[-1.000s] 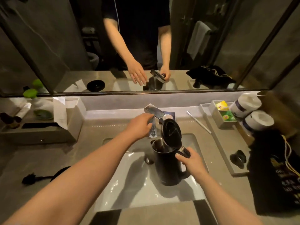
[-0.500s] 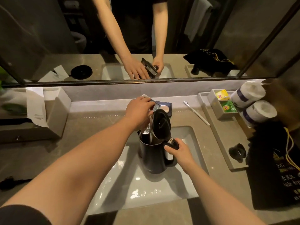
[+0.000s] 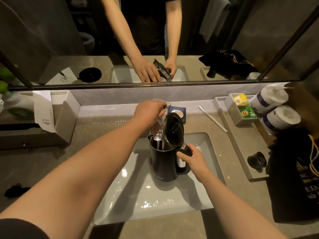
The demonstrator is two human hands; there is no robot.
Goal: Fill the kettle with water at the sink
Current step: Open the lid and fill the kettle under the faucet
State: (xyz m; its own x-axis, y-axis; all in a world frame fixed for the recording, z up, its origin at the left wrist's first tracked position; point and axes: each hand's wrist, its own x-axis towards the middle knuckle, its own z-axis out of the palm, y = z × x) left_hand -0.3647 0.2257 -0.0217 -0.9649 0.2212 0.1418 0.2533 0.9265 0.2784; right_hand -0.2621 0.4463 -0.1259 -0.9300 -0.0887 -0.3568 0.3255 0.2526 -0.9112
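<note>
A black electric kettle [image 3: 164, 164] stands upright in the white rectangular sink [image 3: 131, 195], its round lid [image 3: 173, 128] tipped open. My right hand [image 3: 193, 161] grips the kettle's handle. My left hand [image 3: 150, 112] is closed on the chrome tap lever [image 3: 166, 106] above the spout. The tap spout [image 3: 158, 130] hangs over the kettle's mouth, and a stream of water [image 3: 158, 144] falls from it into the kettle.
A toothbrush [image 3: 213, 119] lies on the counter right of the tap. A grey tray [image 3: 238, 142] holds tea bags [image 3: 245, 112] and a black cup [image 3: 257, 161]. Toilet rolls [image 3: 279, 116] and a black bag [image 3: 296, 178] sit far right; a tissue box [image 3: 57, 118] left.
The kettle has moved back under the spout. My left hand closed on the tap lever, and water now runs into the kettle.
</note>
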